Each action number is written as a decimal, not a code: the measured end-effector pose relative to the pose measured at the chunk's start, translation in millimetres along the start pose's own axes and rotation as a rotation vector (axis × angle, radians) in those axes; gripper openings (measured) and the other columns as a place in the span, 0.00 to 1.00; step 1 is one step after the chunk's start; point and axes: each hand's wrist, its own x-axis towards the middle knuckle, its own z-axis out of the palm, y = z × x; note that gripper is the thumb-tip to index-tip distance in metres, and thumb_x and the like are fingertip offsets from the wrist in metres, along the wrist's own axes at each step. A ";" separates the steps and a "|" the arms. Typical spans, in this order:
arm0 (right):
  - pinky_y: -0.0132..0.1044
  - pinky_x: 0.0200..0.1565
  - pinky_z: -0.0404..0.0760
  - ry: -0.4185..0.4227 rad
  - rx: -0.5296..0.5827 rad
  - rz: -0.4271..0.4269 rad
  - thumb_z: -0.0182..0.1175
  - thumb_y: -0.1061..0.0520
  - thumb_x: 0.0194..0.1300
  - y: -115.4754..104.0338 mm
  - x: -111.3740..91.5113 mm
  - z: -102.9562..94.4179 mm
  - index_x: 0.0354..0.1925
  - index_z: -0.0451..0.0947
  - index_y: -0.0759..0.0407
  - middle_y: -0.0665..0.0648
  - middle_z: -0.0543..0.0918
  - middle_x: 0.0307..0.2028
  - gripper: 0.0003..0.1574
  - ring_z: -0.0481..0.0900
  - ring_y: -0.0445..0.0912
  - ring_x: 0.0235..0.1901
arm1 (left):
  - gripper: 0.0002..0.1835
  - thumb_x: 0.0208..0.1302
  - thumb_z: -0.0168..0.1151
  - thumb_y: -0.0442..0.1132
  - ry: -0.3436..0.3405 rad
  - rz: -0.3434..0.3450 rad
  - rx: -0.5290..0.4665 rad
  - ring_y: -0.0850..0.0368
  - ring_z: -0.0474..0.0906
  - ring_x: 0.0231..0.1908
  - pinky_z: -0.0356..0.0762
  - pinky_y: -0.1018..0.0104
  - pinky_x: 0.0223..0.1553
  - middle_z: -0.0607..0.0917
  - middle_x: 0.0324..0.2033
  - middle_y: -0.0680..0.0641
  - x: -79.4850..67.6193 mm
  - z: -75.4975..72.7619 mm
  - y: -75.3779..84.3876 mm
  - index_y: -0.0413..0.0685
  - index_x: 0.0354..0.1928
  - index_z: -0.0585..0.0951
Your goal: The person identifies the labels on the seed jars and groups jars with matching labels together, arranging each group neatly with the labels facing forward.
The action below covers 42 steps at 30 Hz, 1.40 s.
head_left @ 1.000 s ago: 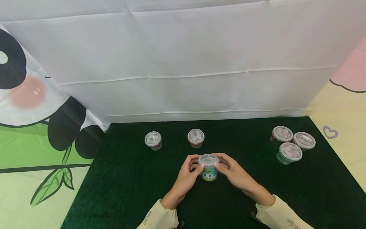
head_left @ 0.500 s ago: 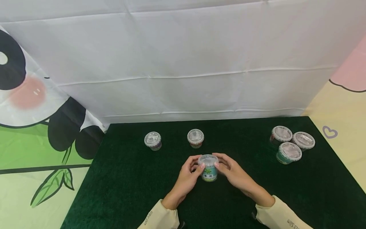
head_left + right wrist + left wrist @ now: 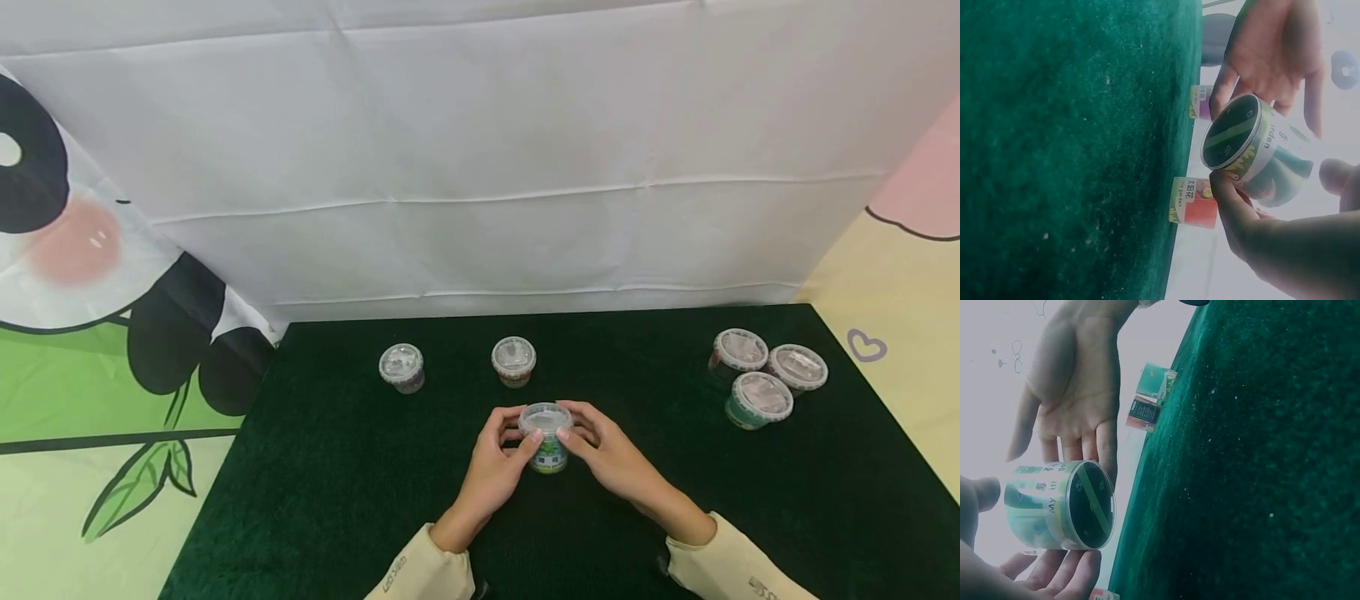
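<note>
Between both hands is a small clear plastic tub with a translucent lid and a teal and green label point(image 3: 550, 456). My left hand point(image 3: 489, 477) grips its left side, thumb at the front and fingers round the back. My right hand point(image 3: 621, 464) grips the right side in the same way. In the left wrist view the tub point(image 3: 1044, 509) shows its dark round base with a pale green stripe, held above the green cloth. From the right wrist the tub point(image 3: 1282, 159) looks tilted, its base towards the camera.
Behind the hands stand a tub with a purple label point(image 3: 402, 369) and one with a red label point(image 3: 514, 362). At the back right, three lidded tubs point(image 3: 760, 400) are grouped closely. Dark green cloth point(image 3: 315, 500) covers the table; a white sheet point(image 3: 480, 250) hangs behind.
Both thumbs have slid inward over the tub's front, closer together, and its label has turned slightly. The other tubs have stayed in place.
</note>
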 end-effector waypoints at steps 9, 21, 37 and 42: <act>0.64 0.71 0.71 -0.015 0.026 0.018 0.54 0.53 0.82 -3.1 2.1 -2.0 0.79 0.60 0.60 0.68 0.71 0.72 0.35 0.70 0.64 0.72 | 0.25 0.80 0.58 0.48 -0.032 -0.016 -0.011 0.46 0.78 0.61 0.79 0.54 0.56 0.78 0.64 0.42 1.1 -6.7 4.4 0.46 0.72 0.70; 0.62 0.70 0.73 -0.085 0.036 -0.021 0.54 0.51 0.83 3.6 3.0 1.6 0.79 0.58 0.63 0.69 0.71 0.72 0.36 0.72 0.63 0.71 | 0.26 0.79 0.61 0.48 -0.094 -0.005 0.020 0.46 0.78 0.61 0.79 0.54 0.59 0.77 0.65 0.41 1.7 -20.1 -5.7 0.44 0.71 0.73; 0.60 0.69 0.75 -0.164 -0.005 -0.191 0.58 0.54 0.81 -9.9 25.2 41.9 0.77 0.61 0.66 0.68 0.72 0.69 0.35 0.71 0.66 0.70 | 0.25 0.79 0.61 0.41 -0.193 0.026 0.035 0.44 0.78 0.62 0.79 0.64 0.57 0.77 0.66 0.35 -6.2 -92.3 -14.9 0.38 0.71 0.70; 0.53 0.64 0.81 -0.229 0.006 -0.283 0.58 0.49 0.81 -9.7 34.9 60.1 0.76 0.62 0.64 0.67 0.73 0.67 0.36 0.73 0.65 0.68 | 0.25 0.78 0.62 0.39 -0.207 0.034 0.065 0.53 0.79 0.61 0.80 0.66 0.56 0.76 0.68 0.34 -13.2 -119.3 -17.0 0.38 0.70 0.70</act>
